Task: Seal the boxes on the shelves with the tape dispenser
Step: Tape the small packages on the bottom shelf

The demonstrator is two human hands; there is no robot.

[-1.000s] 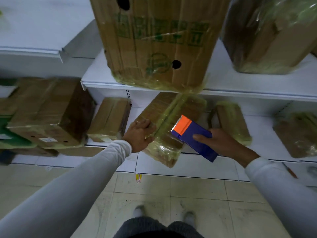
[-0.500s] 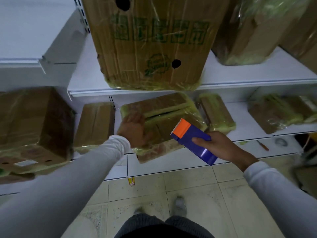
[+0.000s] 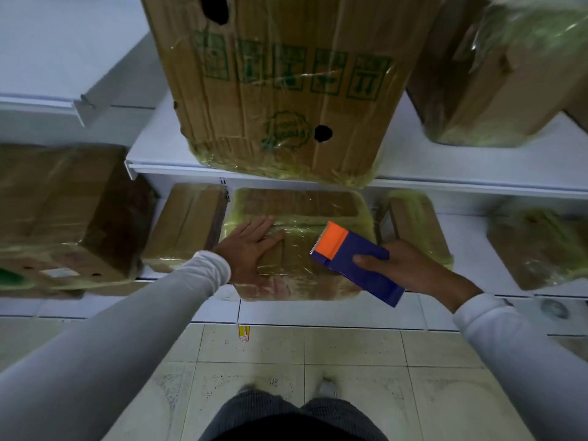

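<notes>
A flat cardboard box [image 3: 305, 211] wrapped in yellowish tape lies on the bottom shelf, square to me, its front edge over the shelf lip. My left hand [image 3: 251, 246] rests flat on its top left part, fingers straight and spread. My right hand [image 3: 404, 265] grips a blue tape dispenser [image 3: 356, 262] with an orange toothed head, held over the box's right front corner, the head pointing up and left. The dispenser hangs just above the box top; whether it touches I cannot tell.
A tall taped carton [image 3: 280, 87] with green print stands on the upper shelf [image 3: 445, 176] right above. More wrapped boxes flank the box: one on the left [image 3: 187, 224], a big one at far left [image 3: 63, 211], others on the right [image 3: 416, 224]. Tiled floor and my feet [image 3: 327, 389] lie below.
The box has turned from skewed to square on the shelf. My left hand went from its corner to lying flat on top. The dispenser stayed over its right side.
</notes>
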